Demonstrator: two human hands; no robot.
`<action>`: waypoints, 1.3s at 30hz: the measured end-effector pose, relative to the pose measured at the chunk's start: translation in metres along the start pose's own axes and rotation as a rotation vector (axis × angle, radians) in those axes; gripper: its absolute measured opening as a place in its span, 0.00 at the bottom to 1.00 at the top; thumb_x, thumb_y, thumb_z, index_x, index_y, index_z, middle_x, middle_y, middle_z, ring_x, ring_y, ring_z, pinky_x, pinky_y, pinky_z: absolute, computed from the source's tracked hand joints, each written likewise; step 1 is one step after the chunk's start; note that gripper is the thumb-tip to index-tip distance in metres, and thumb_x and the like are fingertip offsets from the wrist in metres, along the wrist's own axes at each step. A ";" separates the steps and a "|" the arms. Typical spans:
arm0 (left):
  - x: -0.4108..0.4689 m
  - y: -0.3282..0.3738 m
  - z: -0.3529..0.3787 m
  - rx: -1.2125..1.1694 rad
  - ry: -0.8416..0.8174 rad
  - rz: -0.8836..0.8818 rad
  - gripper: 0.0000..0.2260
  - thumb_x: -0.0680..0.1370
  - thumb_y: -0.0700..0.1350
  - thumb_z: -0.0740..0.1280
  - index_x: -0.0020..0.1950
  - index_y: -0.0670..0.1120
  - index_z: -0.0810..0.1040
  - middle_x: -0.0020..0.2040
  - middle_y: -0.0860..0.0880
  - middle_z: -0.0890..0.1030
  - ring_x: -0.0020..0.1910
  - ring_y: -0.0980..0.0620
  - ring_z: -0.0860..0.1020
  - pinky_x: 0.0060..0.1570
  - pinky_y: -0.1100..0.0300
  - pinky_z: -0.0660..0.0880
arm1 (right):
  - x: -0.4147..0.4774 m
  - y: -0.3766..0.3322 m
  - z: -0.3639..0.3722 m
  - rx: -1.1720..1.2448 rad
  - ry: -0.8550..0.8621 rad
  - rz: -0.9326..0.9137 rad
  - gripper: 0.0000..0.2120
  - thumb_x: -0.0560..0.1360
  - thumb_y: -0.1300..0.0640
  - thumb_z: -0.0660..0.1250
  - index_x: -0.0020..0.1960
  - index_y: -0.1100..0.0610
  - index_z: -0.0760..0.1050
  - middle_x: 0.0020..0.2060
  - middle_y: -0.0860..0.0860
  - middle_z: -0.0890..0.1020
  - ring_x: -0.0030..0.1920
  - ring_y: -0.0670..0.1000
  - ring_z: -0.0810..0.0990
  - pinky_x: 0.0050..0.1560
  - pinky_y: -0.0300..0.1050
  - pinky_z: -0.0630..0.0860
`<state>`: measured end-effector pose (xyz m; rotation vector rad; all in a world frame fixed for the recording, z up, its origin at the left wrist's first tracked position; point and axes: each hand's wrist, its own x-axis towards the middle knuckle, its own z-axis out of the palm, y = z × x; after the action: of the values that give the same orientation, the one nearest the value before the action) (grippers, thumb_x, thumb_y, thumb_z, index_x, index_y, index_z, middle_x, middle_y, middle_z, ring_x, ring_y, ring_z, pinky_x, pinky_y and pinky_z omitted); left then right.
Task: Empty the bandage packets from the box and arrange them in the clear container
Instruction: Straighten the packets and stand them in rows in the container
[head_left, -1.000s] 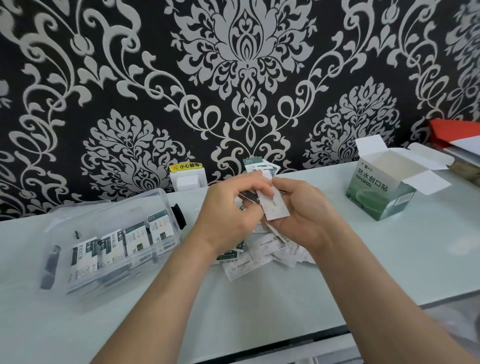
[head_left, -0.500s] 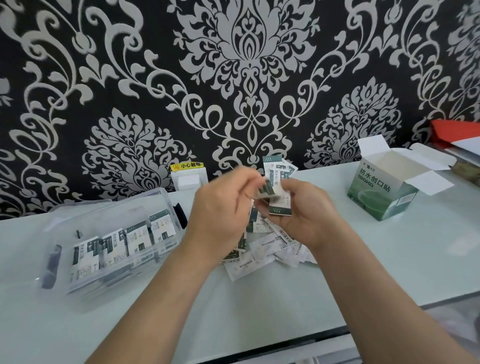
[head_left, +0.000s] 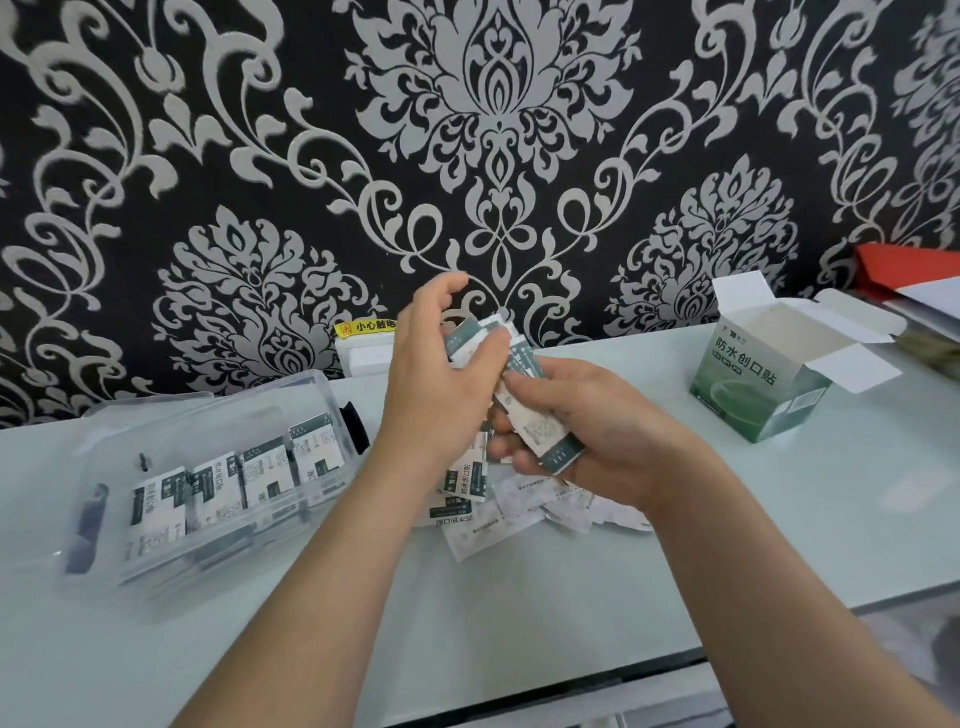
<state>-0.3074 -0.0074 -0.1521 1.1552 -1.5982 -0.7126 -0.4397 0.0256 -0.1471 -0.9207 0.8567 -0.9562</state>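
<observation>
My right hand (head_left: 597, 431) grips a small stack of white and dark green bandage packets (head_left: 540, 426) above the table's middle. My left hand (head_left: 441, 374) pinches one packet (head_left: 465, 340) at the top of that stack, its forefinger lifted. Under both hands lies a loose heap of packets (head_left: 498, 512) on the pale table (head_left: 519, 613). The clear container (head_left: 218, 483) sits at the left with several packets standing in a row inside it. The green and white box (head_left: 763, 384) stands at the right, its flaps open, and what I can see of its inside is bare.
A small white block with a yellow warning label (head_left: 366, 343) sits against the patterned wall behind my hands. A red folder and papers (head_left: 909, 275) lie at the far right. The table's front edge (head_left: 675, 670) runs across the lower right.
Both hands have risen a little with the packets. My left hand has shifted from the stack's side to its top and drawn one packet up, forefinger now raised.
</observation>
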 end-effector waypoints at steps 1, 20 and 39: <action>0.002 0.003 -0.001 -0.121 -0.067 -0.075 0.17 0.76 0.52 0.67 0.65 0.59 0.70 0.60 0.54 0.73 0.59 0.53 0.74 0.59 0.52 0.73 | -0.002 -0.001 -0.003 -0.045 -0.025 0.018 0.07 0.82 0.59 0.59 0.53 0.62 0.73 0.35 0.56 0.76 0.32 0.51 0.79 0.25 0.37 0.74; -0.030 -0.013 0.025 0.807 -0.692 0.072 0.35 0.71 0.68 0.65 0.73 0.58 0.59 0.67 0.55 0.66 0.65 0.52 0.69 0.60 0.51 0.71 | -0.014 0.001 -0.060 -0.976 0.501 0.133 0.08 0.78 0.59 0.62 0.41 0.59 0.71 0.30 0.55 0.73 0.27 0.52 0.68 0.26 0.40 0.65; -0.026 -0.005 0.020 0.526 0.086 0.677 0.06 0.77 0.39 0.67 0.45 0.42 0.84 0.41 0.49 0.84 0.40 0.49 0.82 0.37 0.53 0.79 | 0.007 0.011 -0.030 0.471 0.136 0.100 0.22 0.76 0.37 0.61 0.43 0.57 0.75 0.32 0.49 0.74 0.30 0.45 0.69 0.31 0.34 0.65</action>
<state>-0.3233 0.0130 -0.1725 0.8795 -1.9998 0.2078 -0.4614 0.0146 -0.1695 -0.4089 0.7385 -1.0815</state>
